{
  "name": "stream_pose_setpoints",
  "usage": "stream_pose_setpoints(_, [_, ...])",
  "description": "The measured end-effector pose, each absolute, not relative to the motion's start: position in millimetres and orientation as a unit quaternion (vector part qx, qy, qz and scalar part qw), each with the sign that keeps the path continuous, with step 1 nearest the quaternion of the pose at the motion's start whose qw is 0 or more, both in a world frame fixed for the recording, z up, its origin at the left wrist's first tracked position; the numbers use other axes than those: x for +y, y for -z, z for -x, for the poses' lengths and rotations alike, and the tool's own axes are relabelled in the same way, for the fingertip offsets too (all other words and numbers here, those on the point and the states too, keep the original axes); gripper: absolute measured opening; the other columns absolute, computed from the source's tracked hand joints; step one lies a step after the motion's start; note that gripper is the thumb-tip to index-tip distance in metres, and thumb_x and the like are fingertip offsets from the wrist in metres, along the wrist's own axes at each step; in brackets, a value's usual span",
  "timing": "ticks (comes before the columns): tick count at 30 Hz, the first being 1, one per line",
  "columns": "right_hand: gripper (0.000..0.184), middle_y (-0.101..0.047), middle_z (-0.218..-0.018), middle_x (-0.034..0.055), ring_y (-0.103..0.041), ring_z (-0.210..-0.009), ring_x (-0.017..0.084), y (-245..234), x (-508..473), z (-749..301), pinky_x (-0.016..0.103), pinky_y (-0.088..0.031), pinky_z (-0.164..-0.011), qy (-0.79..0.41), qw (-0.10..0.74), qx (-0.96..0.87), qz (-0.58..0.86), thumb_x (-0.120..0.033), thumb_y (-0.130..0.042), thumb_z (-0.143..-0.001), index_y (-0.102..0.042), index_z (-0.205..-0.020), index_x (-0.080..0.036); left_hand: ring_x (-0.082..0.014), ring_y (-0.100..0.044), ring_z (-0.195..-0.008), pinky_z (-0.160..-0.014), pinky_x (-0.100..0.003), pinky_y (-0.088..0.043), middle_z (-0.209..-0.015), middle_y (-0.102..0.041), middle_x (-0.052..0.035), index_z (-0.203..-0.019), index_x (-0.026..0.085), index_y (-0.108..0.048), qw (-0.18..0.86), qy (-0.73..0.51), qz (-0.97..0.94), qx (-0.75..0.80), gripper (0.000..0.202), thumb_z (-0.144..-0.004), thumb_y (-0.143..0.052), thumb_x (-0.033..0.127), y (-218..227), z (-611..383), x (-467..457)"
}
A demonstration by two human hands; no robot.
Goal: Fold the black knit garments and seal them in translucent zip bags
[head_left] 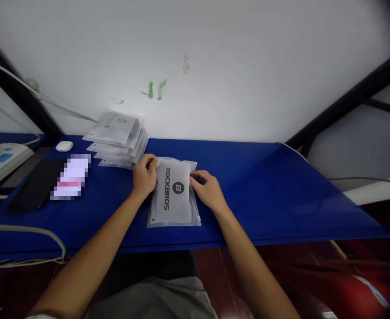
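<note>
The printed pouch (181, 210) lay flat on the blue counter (264, 190), near the middle of its front edge, with the ROCKBROS lettering running sideways down its face. The left hand (145, 176) gripped the pouch's far left corner between thumb and fingers. The right hand (208, 189) pinched the pouch's right edge, its fingers curled. A small zip slider (198, 219) sat at the pouch's near right corner.

Toward the counter's back left corner, an uneven stack of similar pouches (111, 130) stood close to the white wall (231, 88). Left of the stack was a small white case (64, 146); nearer the left edge lay a dark flat device (37, 184), just beside a lit screen (72, 175) too pixelated to read.
</note>
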State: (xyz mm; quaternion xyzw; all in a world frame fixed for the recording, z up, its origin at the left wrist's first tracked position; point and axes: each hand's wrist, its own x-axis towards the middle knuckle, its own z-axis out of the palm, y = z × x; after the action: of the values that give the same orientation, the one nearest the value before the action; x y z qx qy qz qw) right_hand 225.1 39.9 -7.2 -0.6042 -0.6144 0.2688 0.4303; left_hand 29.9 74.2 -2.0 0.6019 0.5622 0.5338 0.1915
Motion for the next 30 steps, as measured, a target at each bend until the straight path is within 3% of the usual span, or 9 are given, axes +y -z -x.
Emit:
stream_pose_setpoints(6, [0.016,-0.07,-0.094,0.0064,-0.063,-0.09,0.021,4.9,41.2,-224.3,0.037,-0.048,-0.082,-0.321,0.435,-0.609,0.58,-0.028,-0.063,-0.072,-0.07,-0.084,-0.02,-0.0151,-0.059,-0.076,-0.075,-0.027,-0.045,-0.078,-0.065,-0.0003,-0.08,0.021,-0.057,0.197,-0.504,-0.609,0.579,0.011,-0.086,-0.048,0.024,-6.5,-34.5,66.0])
stream_pose_setpoints(12, [0.009,-0.069,-0.089,0.0038,-0.063,-0.088,0.02,4.1,40.5,-226.6,0.037,-0.047,-0.084,-0.338,0.426,-0.631,0.553,-0.02,-0.06,-0.071,-0.069,-0.072,-0.021,-0.0153,-0.059,-0.075,-0.073,-0.026,-0.045,-0.076,-0.064,0.0,-0.08,0.021,-0.057,0.201,-0.498,-0.616,0.577,0.011,-0.086,-0.048,0.025,-10.4,-35.7,58.8])
stream_pose_setpoints(15, [0.009,-0.068,-0.088,0.0039,-0.062,-0.085,0.019,3.5,38.3,-228.1,0.036,-0.047,-0.082,-0.332,0.4,-0.653,0.552,-0.021,-0.059,-0.074,-0.068,-0.071,-0.02,-0.0156,-0.059,-0.076,-0.074,-0.027,-0.045,-0.077,-0.064,-0.0008,-0.08,0.021,-0.057,0.198,-0.504,-0.608,0.581,0.013,-0.086,-0.048,0.026,-8.9,-32.2,56.0])
stream_pose_setpoints(19, [0.008,-0.069,-0.1,0.0048,-0.061,-0.097,0.022,1.6,34.9,-225.1,0.039,-0.046,-0.088,-0.325,0.36,-0.684,0.544,-0.023,-0.064,-0.073,-0.069,-0.079,-0.022,-0.0156,-0.059,-0.075,-0.074,-0.027,-0.045,-0.077,-0.064,-0.0011,-0.08,0.02,-0.057,0.189,-0.52,-0.596,0.583,0.013,-0.086,-0.048,0.027,-7.5,-29.3,51.7])
stream_pose_setpoints(24, [0.008,-0.07,-0.095,0.0035,-0.061,-0.099,0.023,0.7,32.9,-222.7,0.042,-0.044,-0.092,-0.318,0.327,-0.715,0.53,-0.02,-0.064,-0.074,-0.065,-0.067,-0.023,-0.0154,-0.059,-0.073,-0.072,-0.027,-0.046,-0.074,-0.064,-0.0001,-0.078,0.021,-0.057,0.194,-0.519,-0.585,0.592,0.014,-0.086,-0.048,0.028,-9.7,-25.1,42.6])
stream_pose_setpoints(30, [0.015,-0.069,-0.109,0.0067,-0.062,-0.104,0.024,5.3,33.2,-236.3,0.044,-0.04,-0.097,-0.322,0.333,-0.677,0.571,-0.027,-0.065,-0.073,-0.062,-0.06,-0.021,-0.0166,-0.06,-0.073,-0.07,-0.027,-0.046,-0.075,-0.064,-0.0007,-0.081,0.02,-0.058,0.151,-0.553,-0.544,0.612,0.015,-0.085,-0.048,0.031,-9.1,5.3,28.9])
